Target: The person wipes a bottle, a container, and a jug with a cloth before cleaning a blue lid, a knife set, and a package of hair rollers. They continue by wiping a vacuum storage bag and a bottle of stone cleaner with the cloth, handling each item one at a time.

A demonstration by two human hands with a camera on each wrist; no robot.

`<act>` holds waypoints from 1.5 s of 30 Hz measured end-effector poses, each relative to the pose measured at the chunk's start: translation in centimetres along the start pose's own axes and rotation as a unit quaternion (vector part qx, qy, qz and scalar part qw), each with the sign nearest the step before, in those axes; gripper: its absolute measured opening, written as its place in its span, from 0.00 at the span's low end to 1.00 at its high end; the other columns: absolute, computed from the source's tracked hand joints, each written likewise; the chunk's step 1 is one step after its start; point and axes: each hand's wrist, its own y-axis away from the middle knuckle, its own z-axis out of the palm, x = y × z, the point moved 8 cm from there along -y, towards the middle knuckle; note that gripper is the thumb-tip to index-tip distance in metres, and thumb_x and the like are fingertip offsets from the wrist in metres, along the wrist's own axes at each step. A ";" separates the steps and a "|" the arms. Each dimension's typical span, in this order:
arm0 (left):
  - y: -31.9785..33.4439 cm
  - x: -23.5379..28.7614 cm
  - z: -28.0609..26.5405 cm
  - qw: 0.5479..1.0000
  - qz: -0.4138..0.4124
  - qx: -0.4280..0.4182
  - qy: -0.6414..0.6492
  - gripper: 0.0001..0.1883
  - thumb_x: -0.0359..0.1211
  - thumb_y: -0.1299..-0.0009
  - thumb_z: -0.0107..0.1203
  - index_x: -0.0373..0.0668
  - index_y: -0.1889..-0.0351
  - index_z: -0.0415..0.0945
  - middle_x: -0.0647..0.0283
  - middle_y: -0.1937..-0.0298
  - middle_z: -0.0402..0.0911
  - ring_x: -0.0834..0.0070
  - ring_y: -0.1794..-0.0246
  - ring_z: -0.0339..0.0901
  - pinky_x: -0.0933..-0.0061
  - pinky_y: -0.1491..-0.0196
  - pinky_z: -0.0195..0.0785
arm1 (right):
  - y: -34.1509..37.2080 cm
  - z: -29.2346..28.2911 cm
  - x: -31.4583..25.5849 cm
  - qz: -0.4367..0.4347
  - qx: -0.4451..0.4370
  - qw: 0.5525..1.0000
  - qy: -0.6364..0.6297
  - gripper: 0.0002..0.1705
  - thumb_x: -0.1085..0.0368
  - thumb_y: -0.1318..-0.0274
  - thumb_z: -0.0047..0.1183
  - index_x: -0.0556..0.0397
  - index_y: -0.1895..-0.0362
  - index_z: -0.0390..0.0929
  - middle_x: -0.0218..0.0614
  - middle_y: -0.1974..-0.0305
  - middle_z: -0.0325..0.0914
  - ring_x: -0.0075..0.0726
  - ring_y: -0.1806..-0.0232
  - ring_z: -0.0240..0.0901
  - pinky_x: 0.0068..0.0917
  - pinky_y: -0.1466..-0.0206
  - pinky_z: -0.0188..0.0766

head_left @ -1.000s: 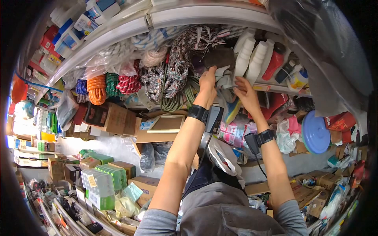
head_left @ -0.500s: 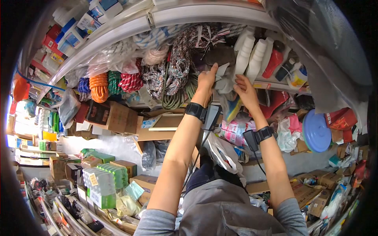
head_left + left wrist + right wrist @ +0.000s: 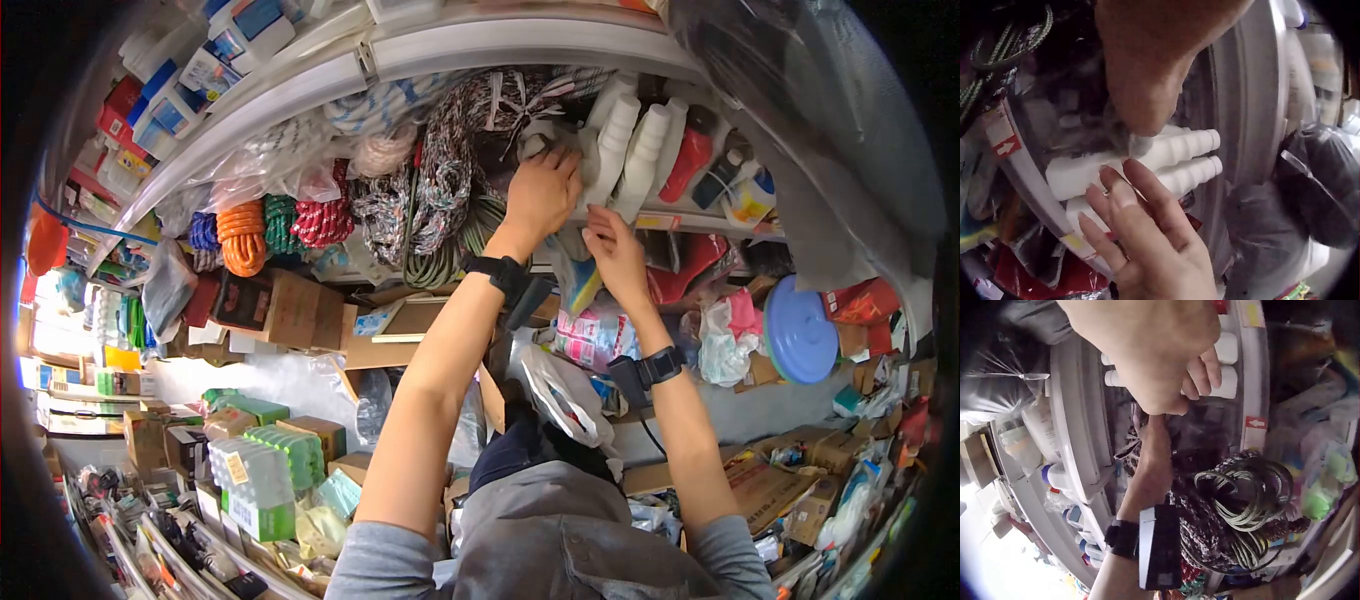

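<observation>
My left hand (image 3: 543,195) reaches into the shelf gap between the rope coils and the white bottles, its back toward the head camera. Its fingers bend over a crumpled light grey plastic piece (image 3: 545,135), mostly hidden beneath them; a pale bit (image 3: 1141,145) shows at the fingertips in the left wrist view. My right hand (image 3: 615,255) is at the shelf's front edge, just below the white ribbed-neck bottles (image 3: 640,160). In the left wrist view its fingers (image 3: 1154,194) are spread and loosely bent in front of the bottles, gripping nothing visible.
Speckled rope hanks (image 3: 440,190) and a green cord coil (image 3: 1254,494) hang left of the gap. Right of the white bottles stands a red bottle (image 3: 688,165). A curved shelf rail (image 3: 530,45) runs overhead; grey plastic sheeting (image 3: 830,170) hangs at right.
My left hand has moved up and deeper into the shelf, taking the crumpled grey plastic from between the hands to the back. The right hand has shifted slightly down and left.
</observation>
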 end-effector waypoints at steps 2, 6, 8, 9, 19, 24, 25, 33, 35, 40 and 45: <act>-0.4 -0.7 0.9 0.998 -0.005 -0.060 0.025 0.22 0.41 0.29 0.37 0.43 0.42 0.68 0.47 0.41 0.70 0.49 0.48 0.71 0.53 0.47 0.65 | -0.1 -0.2 -1.6 -0.027 0.013 0.999 0.024 0.25 0.68 0.43 0.52 0.56 0.41 0.66 0.43 0.49 0.74 0.32 0.49 0.73 0.26 0.49 0.70; -2.9 -2.3 2.6 0.999 -0.002 -0.033 -0.025 0.20 0.40 0.32 0.39 0.44 0.47 0.72 0.52 0.49 0.76 0.55 0.54 0.76 0.57 0.51 0.68 | -1.3 0.8 -5.3 -0.105 0.016 0.977 0.185 0.29 0.67 0.44 0.52 0.54 0.38 0.62 0.45 0.47 0.72 0.42 0.48 0.73 0.31 0.47 0.70; -3.8 -3.4 3.9 0.995 -0.045 -0.071 -0.055 0.21 0.41 0.33 0.40 0.45 0.45 0.70 0.53 0.48 0.76 0.55 0.57 0.77 0.54 0.51 0.68 | -1.7 1.4 -5.8 -0.108 0.010 0.969 0.223 0.31 0.66 0.45 0.52 0.53 0.36 0.61 0.46 0.46 0.71 0.44 0.47 0.72 0.33 0.47 0.69; -4.4 -3.3 3.6 0.995 -0.045 -0.070 -0.053 0.21 0.41 0.33 0.40 0.45 0.45 0.70 0.53 0.48 0.76 0.55 0.57 0.77 0.54 0.51 0.68 | -2.0 1.7 -5.6 -0.101 0.008 0.961 0.258 0.34 0.66 0.45 0.53 0.53 0.34 0.58 0.46 0.46 0.70 0.45 0.47 0.72 0.35 0.46 0.68; -2.1 -4.4 2.7 0.984 -0.040 -0.142 -0.101 0.23 0.38 0.36 0.45 0.41 0.42 0.67 0.49 0.48 0.75 0.52 0.58 0.77 0.57 0.58 0.73 | -2.9 2.3 -4.9 -0.099 -0.019 0.931 0.351 0.39 0.66 0.46 0.52 0.55 0.32 0.50 0.47 0.46 0.70 0.49 0.47 0.70 0.38 0.46 0.68; 0.5 -3.2 -0.6 0.976 -0.064 -0.164 -0.125 0.17 0.30 0.40 0.48 0.39 0.51 0.72 0.52 0.54 0.77 0.53 0.61 0.77 0.57 0.61 0.73 | -2.8 1.7 -5.4 -0.097 -0.041 0.935 0.339 0.36 0.63 0.44 0.49 0.55 0.32 0.52 0.53 0.46 0.68 0.59 0.49 0.68 0.44 0.49 0.69; 1.0 -2.7 -1.7 0.984 -0.040 -0.124 -0.121 0.17 0.26 0.42 0.49 0.39 0.53 0.73 0.52 0.56 0.77 0.52 0.62 0.77 0.57 0.61 0.72 | -2.6 1.6 -5.5 -0.098 -0.036 0.936 0.337 0.35 0.63 0.44 0.49 0.54 0.33 0.54 0.51 0.46 0.68 0.59 0.48 0.68 0.44 0.50 0.69; 11.3 -1.4 -6.4 0.958 -0.229 -0.001 0.171 0.12 0.26 0.36 0.53 0.37 0.54 0.73 0.54 0.65 0.79 0.62 0.67 0.77 0.67 0.64 0.69 | 2.8 4.0 -4.9 -0.017 -0.140 0.990 0.030 0.33 0.54 0.41 0.52 0.50 0.34 0.60 0.44 0.48 0.73 0.36 0.59 0.78 0.31 0.55 0.72; 13.4 -1.1 -4.8 0.902 -0.335 -0.040 0.271 0.12 0.30 0.34 0.54 0.37 0.54 0.73 0.62 0.66 0.79 0.81 0.67 0.73 0.78 0.63 0.67 | 4.7 5.8 -3.3 0.037 -0.189 0.978 -0.077 0.34 0.59 0.42 0.55 0.51 0.33 0.58 0.38 0.52 0.76 0.27 0.63 0.77 0.23 0.60 0.71; 13.4 -0.2 -2.6 0.859 -0.303 -0.016 0.412 0.13 0.35 0.27 0.47 0.33 0.56 0.73 0.69 0.68 0.75 0.81 0.66 0.70 0.79 0.60 0.65 | 5.3 4.2 -0.7 0.098 -0.095 0.982 -0.131 0.20 0.68 0.44 0.55 0.55 0.47 0.73 0.30 0.66 0.79 0.15 0.70 0.72 0.16 0.67 0.69; 10.8 -3.0 -4.1 0.898 -0.341 0.077 0.266 0.14 0.38 0.32 0.52 0.35 0.57 0.76 0.51 0.64 0.80 0.60 0.64 0.78 0.68 0.59 0.69 | 1.9 -1.6 -3.3 0.027 0.087 0.995 0.032 0.12 0.67 0.44 0.53 0.56 0.55 0.75 0.30 0.76 0.77 0.22 0.76 0.70 0.23 0.70 0.67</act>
